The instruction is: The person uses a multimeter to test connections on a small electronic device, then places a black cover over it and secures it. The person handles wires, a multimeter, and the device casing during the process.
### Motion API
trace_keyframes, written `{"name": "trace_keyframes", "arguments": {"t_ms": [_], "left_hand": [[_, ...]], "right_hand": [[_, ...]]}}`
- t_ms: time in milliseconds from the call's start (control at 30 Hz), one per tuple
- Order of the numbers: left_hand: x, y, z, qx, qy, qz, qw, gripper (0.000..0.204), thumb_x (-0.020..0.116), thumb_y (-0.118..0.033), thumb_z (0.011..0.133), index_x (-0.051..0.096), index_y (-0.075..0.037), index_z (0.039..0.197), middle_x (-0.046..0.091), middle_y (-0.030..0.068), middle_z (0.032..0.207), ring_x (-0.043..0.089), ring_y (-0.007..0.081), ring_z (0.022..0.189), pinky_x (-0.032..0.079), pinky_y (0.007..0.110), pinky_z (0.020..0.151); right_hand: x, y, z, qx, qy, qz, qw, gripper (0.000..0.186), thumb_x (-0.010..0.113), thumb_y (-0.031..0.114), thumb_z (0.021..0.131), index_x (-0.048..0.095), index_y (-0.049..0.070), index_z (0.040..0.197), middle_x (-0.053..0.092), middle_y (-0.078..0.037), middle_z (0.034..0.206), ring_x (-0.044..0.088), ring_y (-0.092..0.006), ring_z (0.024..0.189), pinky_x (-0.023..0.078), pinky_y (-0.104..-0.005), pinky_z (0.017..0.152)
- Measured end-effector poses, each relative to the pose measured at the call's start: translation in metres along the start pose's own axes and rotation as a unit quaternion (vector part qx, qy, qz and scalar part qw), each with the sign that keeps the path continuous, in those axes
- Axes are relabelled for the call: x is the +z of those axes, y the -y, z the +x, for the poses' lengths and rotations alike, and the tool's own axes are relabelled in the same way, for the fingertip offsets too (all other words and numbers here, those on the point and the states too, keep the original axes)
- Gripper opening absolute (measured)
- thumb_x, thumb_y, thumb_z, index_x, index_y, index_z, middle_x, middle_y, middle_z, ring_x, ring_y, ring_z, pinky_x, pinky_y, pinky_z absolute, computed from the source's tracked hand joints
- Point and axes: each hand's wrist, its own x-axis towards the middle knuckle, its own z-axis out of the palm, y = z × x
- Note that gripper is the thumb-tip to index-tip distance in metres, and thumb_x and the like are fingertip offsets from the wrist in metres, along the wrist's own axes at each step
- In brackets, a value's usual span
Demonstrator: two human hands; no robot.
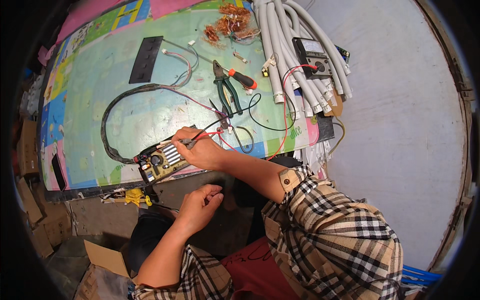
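My right hand (197,149) is closed on test probes (186,142), held over a circuit board (162,165) in a dark tray-like housing at the table's near edge. A black lead (214,121) and a red lead (216,133) run from this hand; its fingers hide part of the probes and where their tips sit. The board carries a row of pale strips and a round dark component. A thick black-sleeved cable (106,125) loops away from its left end. My left hand (200,206) hangs just off the table edge, fingers curled in, with nothing visible in it.
Green-handled pliers (226,92) and an orange-and-black screwdriver (242,78) lie beyond my right hand. Farther off are a black panel (146,60) and copper wire scraps (232,22). An analogue multimeter (312,57) rests on grey hoses (285,45). A phone-like dark slab (58,171) lies left.
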Motion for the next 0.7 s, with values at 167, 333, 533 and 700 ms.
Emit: {"name": "trace_keyframes", "arguments": {"t_ms": [167, 333, 533, 700], "left_hand": [[0.0, 0.001, 0.0, 0.016, -0.015, 0.01, 1.0, 0.029, 0.062, -0.021, 0.088, 0.064, -0.001, 0.11, 0.069, 0.0122, 0.085, 0.064, 0.0162, 0.076, 0.049, 0.03, 0.071], [-0.007, 0.004, -0.004, 0.006, 0.006, 0.051, 0.999, 0.03, 0.06, -0.025, 0.089, 0.064, -0.005, 0.111, 0.067, 0.0139, 0.085, 0.064, 0.024, 0.076, 0.05, 0.034, 0.07], [-0.001, 0.02, -0.003, 0.024, 0.001, 0.009, 1.0, 0.031, 0.058, -0.027, 0.089, 0.062, -0.004, 0.109, 0.067, 0.0147, 0.094, 0.064, 0.0258, 0.083, 0.05, 0.035, 0.074], [0.002, 0.022, -0.003, 0.028, -0.003, -0.018, 0.999, 0.029, 0.059, -0.025, 0.089, 0.062, -0.001, 0.104, 0.068, 0.0142, 0.091, 0.065, 0.0241, 0.081, 0.05, 0.034, 0.073]], "right_hand": [[0.0, 0.001, 0.002, 0.006, -0.003, 0.0, 1.0, 0.011, 0.056, 0.013, 0.087, 0.059, 0.002, 0.089, 0.059, -0.016, 0.086, 0.057, -0.0341, 0.082, 0.045, -0.0408, 0.073], [0.013, -0.008, 0.005, 0.004, -0.013, 0.001, 1.0, 0.014, 0.056, 0.014, 0.09, 0.061, 0.001, 0.089, 0.062, -0.014, 0.087, 0.059, -0.0283, 0.084, 0.046, -0.0361, 0.078], [0.011, -0.006, 0.001, 0.073, 0.03, 0.035, 0.996, 0.015, 0.051, 0.014, 0.095, 0.06, 0.003, 0.098, 0.059, -0.003, 0.068, 0.054, -0.008, 0.054, 0.044, -0.024, 0.049], [0.01, 0.004, 0.002, 0.114, 0.041, 0.062, 0.991, 0.018, 0.051, 0.018, 0.096, 0.06, 0.003, 0.099, 0.057, -0.003, 0.067, 0.054, -0.0085, 0.054, 0.044, -0.0244, 0.048]]}}
